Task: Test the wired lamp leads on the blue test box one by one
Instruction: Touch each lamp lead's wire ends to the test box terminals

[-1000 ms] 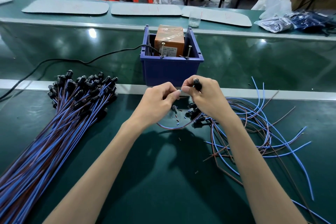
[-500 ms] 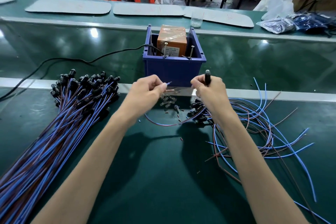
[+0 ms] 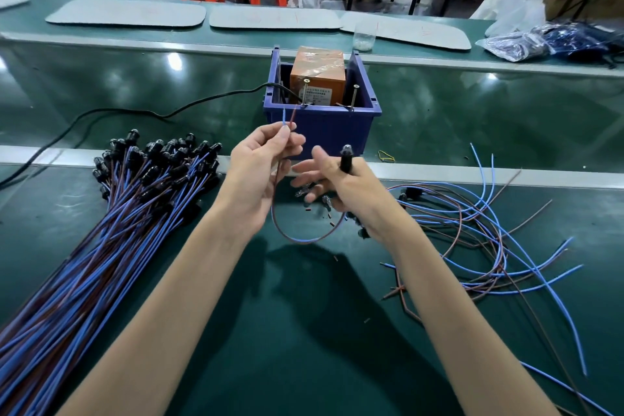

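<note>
A: What was changed?
B: The lead ends (image 3: 288, 116), pinched in the left hand (image 3: 260, 162), have been raised near the blue test box (image 3: 324, 128) — the lamp (image 3: 346, 157) is gripped in the right hand (image 3: 341, 186). Contact is not yet made.

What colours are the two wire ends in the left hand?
The wire ends are blue and brown; head view shows them.

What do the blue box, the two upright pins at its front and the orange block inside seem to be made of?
Blue open-topped box: probably moulded plastic, even matte colour. Two upright pins: likely metal screws, silvery with flat heads. Orange block: core hidden; seemingly wrapped in wrinkled glossy tape.
</note>
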